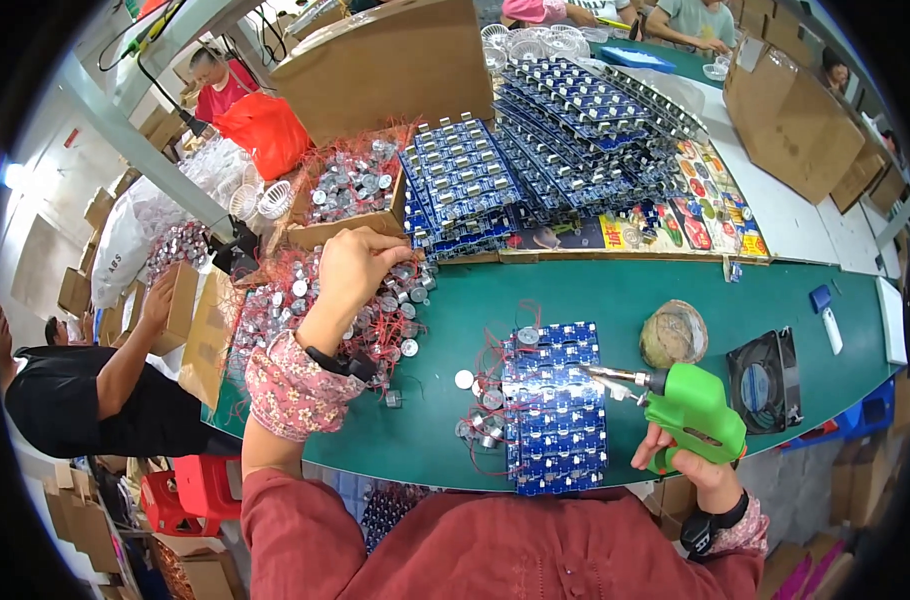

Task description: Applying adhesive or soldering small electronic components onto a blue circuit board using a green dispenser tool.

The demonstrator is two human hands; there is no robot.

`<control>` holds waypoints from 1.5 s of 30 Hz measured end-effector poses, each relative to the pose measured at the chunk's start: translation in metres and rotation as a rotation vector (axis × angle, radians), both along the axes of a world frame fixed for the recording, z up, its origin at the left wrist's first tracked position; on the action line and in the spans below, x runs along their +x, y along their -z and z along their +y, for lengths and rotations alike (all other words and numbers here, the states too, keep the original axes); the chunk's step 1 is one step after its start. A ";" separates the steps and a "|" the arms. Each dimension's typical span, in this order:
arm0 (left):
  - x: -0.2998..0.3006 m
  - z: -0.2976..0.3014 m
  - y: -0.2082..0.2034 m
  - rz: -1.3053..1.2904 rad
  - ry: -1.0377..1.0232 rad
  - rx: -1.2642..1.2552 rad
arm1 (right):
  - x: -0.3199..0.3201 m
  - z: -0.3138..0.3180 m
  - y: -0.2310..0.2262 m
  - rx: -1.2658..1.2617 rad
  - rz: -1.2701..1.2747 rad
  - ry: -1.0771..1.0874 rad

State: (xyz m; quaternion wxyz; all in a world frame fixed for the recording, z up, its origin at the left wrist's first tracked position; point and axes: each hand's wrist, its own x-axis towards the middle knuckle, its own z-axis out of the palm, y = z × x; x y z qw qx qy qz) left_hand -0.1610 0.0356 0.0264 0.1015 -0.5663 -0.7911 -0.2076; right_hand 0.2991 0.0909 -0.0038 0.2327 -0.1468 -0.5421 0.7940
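Right hand (703, 472): fingers wrapped round green soldering gun (697, 408), tip at blue circuit panel (555, 450). Left hand (360, 265): fingers bent, near red-wired parts (390, 320); cannot tell any hold.

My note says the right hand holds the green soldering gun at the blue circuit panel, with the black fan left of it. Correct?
Only the side is wrong: in the head view, the black fan is right of the blue circuit panel. The right hand does hold the green soldering gun there.

On the table (615, 285), the circuit panel (555, 412) lies between wired parts (283, 298) and fan (761, 382).
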 end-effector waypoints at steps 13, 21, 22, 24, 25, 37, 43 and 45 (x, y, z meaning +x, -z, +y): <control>-0.004 -0.037 -0.020 -1.355 0.269 0.674 | -0.002 0.010 -0.009 0.029 0.049 0.151; 0.096 -0.047 -0.048 -1.263 0.482 0.089 | -0.036 0.011 -0.026 0.074 0.026 0.230; 0.115 -0.043 -0.050 -1.183 0.516 -0.007 | -0.044 0.014 -0.026 0.217 0.045 0.187; 0.146 -0.039 -0.056 -1.251 0.489 -0.170 | -0.062 0.012 -0.026 0.335 0.040 0.139; 0.152 -0.037 -0.046 -1.141 0.581 -0.170 | -0.068 0.012 -0.029 0.359 -0.016 0.115; 0.173 -0.022 -0.031 -1.243 0.612 -0.403 | -0.088 0.002 -0.024 0.296 0.102 0.113; 0.167 -0.015 -0.021 -1.327 0.610 -0.375 | -0.091 0.009 -0.029 0.362 -0.003 0.127; 0.167 -0.014 -0.020 -1.360 0.549 -0.319 | -0.092 0.008 -0.034 0.331 -0.074 0.161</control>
